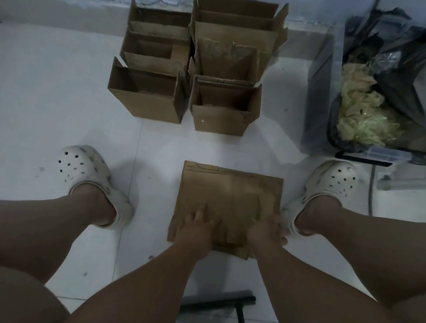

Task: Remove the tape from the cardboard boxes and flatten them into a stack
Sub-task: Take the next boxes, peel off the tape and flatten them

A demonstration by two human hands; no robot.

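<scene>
A stack of flattened cardboard [232,189] lies on the white floor between my feet. My left hand [195,228] rests palm down on its near left part, fingers spread. My right hand [267,233] presses on its near right edge, fingers curled over the side. Several open, upright cardboard boxes [189,64] stand in two rows farther off, near the wall. I see no tape on the boxes from here.
A clear plastic bin [323,99] lined with a black bag holds crumpled yellowish tape [360,115] at the right. My white clogs [87,173] flank the stack. A black stool frame [220,303] shows below my arms. The wall runs behind the boxes.
</scene>
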